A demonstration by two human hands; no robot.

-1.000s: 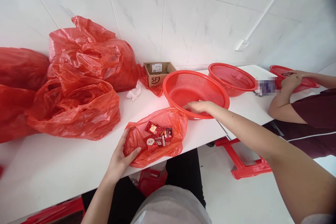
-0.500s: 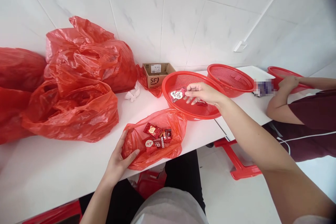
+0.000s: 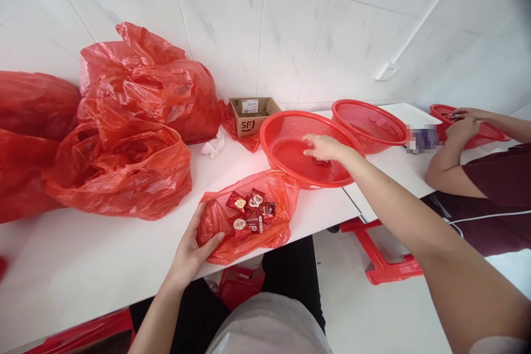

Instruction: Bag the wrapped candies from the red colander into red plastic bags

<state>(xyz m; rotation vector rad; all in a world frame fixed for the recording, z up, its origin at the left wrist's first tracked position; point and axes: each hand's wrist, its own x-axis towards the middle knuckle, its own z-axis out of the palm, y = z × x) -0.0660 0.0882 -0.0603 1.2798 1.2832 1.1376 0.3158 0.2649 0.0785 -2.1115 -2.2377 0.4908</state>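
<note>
My left hand [image 3: 194,251] grips the left rim of a red plastic bag [image 3: 284,191] lying open on the table, thumb over the edge. Several small red snack packets [image 3: 256,199] lie loose inside it. Over a red perforated basket [image 3: 286,157] just beyond the bag is my right hand [image 3: 326,147], its fingers spread and nothing visible between them. A small red packet [image 3: 321,162] rests in the basket below that hand, partly hidden by it.
Large red plastic bags [image 3: 157,94] stand at the left. A cardboard box [image 3: 251,123] and crumpled white tissue [image 3: 213,144] sit near the wall. Further right are a second red basket [image 3: 369,121] and a co-worker's hands [image 3: 467,124] at a third basket [image 3: 492,137].
The packet that was in my right hand now lies in the bag among the others. My right hand is open over the basket. The co-worker's hands have shifted at their basket.
</note>
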